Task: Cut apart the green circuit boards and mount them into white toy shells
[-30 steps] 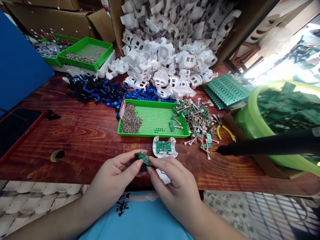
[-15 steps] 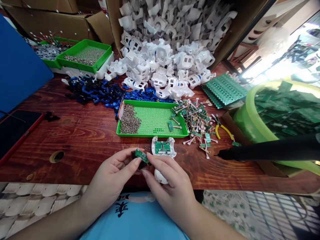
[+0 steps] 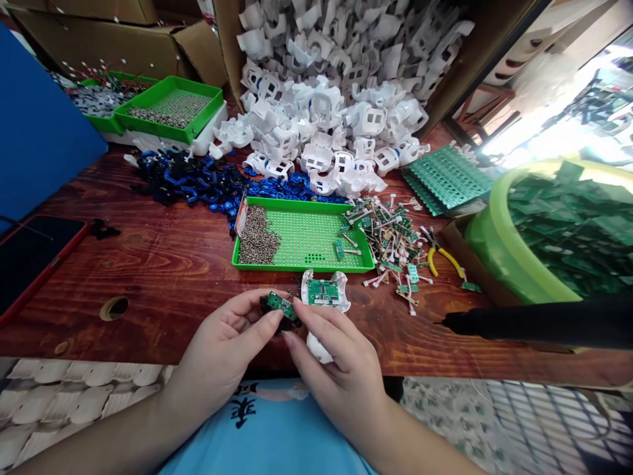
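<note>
Between my hands is a small green circuit board [image 3: 281, 305] with a black part under it. My left hand [image 3: 225, 346] pinches its left side, thumb on the board's lower edge. The fingertips of my right hand [image 3: 341, 356] close on its right end. Part of a white plastic shell [image 3: 319, 348] shows behind my right fingers; whether they hold it I cannot tell. Just beyond my hands, a white housing [image 3: 347, 298] with a green circuit board in it lies on the wooden table. A few loose screws lie beside that housing.
A green tray [image 3: 301, 267] with screws stands ahead. Right of it lie a pile of small wired boards [image 3: 390, 237], yellow-handled pliers [image 3: 439, 254] and a light-green tub [image 3: 487, 227]. A black tool [image 3: 539, 323] juts in from the right. White shells [image 3: 321, 109] heap behind.
Both hands stay nearly where they were, still gripping the board and black part. The view has shifted slightly, and the black tool sits a little lower and farther right.
</note>
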A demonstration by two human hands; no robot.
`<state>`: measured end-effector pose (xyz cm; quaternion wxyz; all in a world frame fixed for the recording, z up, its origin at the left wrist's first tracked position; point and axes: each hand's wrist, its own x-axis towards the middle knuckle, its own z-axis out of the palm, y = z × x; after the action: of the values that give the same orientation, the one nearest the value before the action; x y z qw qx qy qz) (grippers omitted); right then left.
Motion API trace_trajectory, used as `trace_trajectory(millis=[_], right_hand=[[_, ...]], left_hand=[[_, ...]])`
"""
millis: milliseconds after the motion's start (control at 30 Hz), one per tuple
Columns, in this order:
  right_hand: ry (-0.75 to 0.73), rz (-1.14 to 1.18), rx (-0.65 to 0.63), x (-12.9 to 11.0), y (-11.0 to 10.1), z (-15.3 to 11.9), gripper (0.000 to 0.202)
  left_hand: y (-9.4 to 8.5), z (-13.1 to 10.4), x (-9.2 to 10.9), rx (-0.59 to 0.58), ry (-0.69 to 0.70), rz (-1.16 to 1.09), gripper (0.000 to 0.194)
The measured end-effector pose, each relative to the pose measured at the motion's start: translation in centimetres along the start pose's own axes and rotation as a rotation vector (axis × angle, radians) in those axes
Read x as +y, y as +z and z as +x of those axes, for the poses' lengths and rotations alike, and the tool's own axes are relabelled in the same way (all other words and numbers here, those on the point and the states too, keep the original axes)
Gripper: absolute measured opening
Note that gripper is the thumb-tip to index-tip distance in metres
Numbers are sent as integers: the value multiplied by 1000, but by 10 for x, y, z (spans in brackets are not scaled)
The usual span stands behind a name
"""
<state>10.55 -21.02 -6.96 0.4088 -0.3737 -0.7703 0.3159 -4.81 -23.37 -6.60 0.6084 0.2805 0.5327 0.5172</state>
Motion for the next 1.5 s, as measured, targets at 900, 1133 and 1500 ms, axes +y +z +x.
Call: trace_trajectory(millis=[900,1133,1500], right_hand=[[-91,339,-87,-7,-27,5,24],[-108,355,-83,-11,-30,6,19],[-113,372,-118,-12,-33,4,27]], left_hand=[[-24,-22,2,-337,698,455,58],[-26,-27,0,-380,721,470,63],[-31,-30,6,-465,722,483,75]])
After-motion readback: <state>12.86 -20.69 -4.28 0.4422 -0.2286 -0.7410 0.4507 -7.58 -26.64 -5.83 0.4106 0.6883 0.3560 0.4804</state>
